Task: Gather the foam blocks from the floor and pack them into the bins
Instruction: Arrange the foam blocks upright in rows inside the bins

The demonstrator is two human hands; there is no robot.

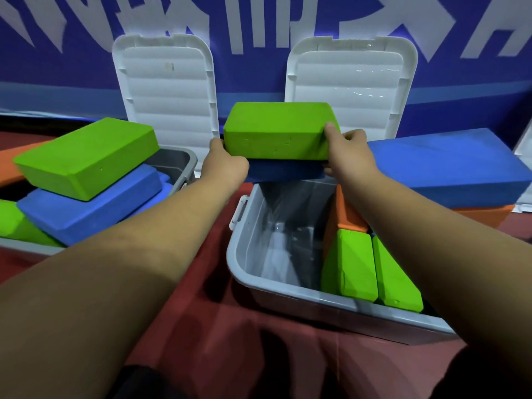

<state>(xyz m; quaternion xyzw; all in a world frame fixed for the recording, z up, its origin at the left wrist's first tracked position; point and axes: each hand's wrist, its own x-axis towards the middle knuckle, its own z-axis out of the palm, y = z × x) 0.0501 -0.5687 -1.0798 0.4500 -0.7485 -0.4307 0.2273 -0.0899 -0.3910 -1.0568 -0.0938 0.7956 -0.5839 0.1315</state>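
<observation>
- Left hand [227, 165] and right hand [349, 156] clamp a two-block stack at its ends: green block [276, 131] on dark blue block [285, 169].
- Stack held above right bin [244, 263], near its far end.
- Right bin holds two green blocks [349, 266] on edge plus an orange block [347, 214].
- Left bin [184, 165] piled with green and blue blocks; white lids [169, 90] upright behind.

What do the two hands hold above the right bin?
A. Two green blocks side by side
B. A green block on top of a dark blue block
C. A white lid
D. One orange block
B: the left hand and right hand clamp a green block stacked on a dark blue block, over the right bin.
</observation>
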